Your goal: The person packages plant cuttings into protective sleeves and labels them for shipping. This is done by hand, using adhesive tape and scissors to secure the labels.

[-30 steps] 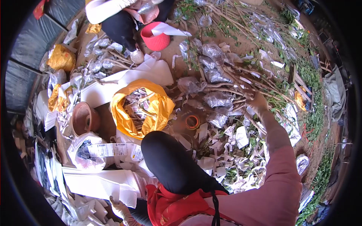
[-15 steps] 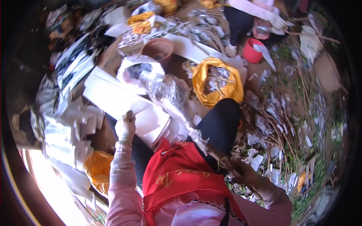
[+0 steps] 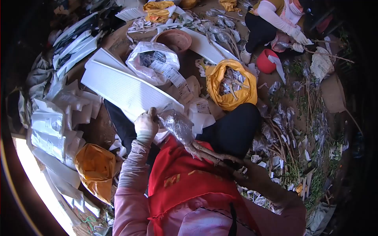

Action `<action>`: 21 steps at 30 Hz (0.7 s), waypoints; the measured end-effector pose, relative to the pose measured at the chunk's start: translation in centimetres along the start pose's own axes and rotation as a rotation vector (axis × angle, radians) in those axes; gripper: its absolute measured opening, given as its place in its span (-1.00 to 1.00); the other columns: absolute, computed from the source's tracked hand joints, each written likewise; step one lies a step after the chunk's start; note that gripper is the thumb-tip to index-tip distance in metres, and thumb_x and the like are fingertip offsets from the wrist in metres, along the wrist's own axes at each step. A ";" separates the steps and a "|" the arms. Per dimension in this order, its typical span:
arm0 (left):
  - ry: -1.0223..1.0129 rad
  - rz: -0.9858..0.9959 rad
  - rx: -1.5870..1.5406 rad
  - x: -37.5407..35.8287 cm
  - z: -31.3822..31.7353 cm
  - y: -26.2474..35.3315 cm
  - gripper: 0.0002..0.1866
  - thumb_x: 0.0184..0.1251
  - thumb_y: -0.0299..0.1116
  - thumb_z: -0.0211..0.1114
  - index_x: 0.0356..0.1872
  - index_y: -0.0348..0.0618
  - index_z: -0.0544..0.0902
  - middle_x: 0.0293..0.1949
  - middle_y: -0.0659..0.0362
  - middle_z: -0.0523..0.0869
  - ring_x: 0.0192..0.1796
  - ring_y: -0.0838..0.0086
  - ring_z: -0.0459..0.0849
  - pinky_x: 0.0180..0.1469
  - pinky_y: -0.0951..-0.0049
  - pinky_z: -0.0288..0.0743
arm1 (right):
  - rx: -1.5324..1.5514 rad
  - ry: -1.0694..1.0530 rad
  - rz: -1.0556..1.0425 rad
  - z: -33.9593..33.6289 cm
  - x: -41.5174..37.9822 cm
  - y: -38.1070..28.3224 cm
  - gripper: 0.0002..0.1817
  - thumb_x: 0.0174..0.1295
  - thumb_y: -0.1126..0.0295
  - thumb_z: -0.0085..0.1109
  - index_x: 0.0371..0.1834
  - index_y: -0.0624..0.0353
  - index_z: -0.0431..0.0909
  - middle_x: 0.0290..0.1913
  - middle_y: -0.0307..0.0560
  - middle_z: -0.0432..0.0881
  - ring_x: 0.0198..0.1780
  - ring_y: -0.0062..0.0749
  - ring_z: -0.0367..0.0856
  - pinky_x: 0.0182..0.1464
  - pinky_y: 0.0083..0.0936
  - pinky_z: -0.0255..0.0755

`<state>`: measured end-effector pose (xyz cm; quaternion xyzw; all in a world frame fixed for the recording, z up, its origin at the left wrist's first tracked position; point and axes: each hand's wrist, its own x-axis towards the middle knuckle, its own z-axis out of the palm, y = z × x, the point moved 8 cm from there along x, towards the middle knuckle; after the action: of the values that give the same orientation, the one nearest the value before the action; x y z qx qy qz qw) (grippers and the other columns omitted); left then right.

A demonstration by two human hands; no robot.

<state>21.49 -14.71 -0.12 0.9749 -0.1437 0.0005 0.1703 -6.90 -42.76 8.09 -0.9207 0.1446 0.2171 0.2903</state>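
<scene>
The left hand (image 3: 145, 125), in a pale glove, is closed on the top of a plastic wrap (image 3: 177, 126) that covers one end of a stick (image 3: 212, 155). The stick lies across the lap, over the red apron (image 3: 185, 185). The right hand (image 3: 252, 175) is in shadow at the other end of the stick; I cannot tell how far it is closed. Just beyond the left hand lies a white sheet (image 3: 126, 90), then a yellow bag (image 3: 232, 84) of cuttings. Another person (image 3: 275, 19) sits farther away.

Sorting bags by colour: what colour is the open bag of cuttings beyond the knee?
Yellow bag, seen in the head view.
</scene>
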 end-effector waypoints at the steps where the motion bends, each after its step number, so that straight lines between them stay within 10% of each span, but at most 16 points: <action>1: 0.009 -0.011 -0.041 0.0 0.3 -0.1 -0.78 0.20 -0.33 0.16 -0.13 -0.03 0.59 -0.30 0.01 0.70 -0.23 0.09 0.68 -0.18 0.10 0.53 | -0.074 0.020 0.030 0.0 -0.1 0.5 -0.35 0.10 -0.06 0.25 0.22 -0.01 0.39 -0.24 0.12 0.63 -0.28 -0.04 0.67 -0.23 -0.24 0.54; 4: 0.068 -0.005 -0.187 0.0 0.7 -0.6 -0.76 0.21 -0.33 0.16 -0.10 -0.07 0.59 -0.28 -0.02 0.71 -0.23 0.07 0.68 -0.17 0.12 0.53 | -0.246 0.090 0.085 -0.6 -0.4 0.8 -0.38 0.11 -0.08 0.22 0.17 -0.05 0.34 -0.27 0.31 0.60 -0.27 0.20 0.64 -0.28 -0.06 0.53; 21: 0.090 0.249 -0.236 -1.9 0.4 0.2 -0.55 0.07 -0.53 0.14 0.08 -0.13 0.48 -0.26 -0.06 0.69 -0.19 -0.01 0.63 -0.09 0.07 0.50 | -0.039 -0.079 0.130 1.3 0.3 0.9 -0.44 0.16 -0.06 0.21 0.05 0.13 0.44 -0.20 0.12 0.62 -0.25 -0.09 0.66 -0.19 -0.24 0.50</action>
<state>19.64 -14.52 -0.55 0.9218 -0.2547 0.0483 0.2883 -7.42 -42.69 6.57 -0.9055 0.1883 0.2747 0.2629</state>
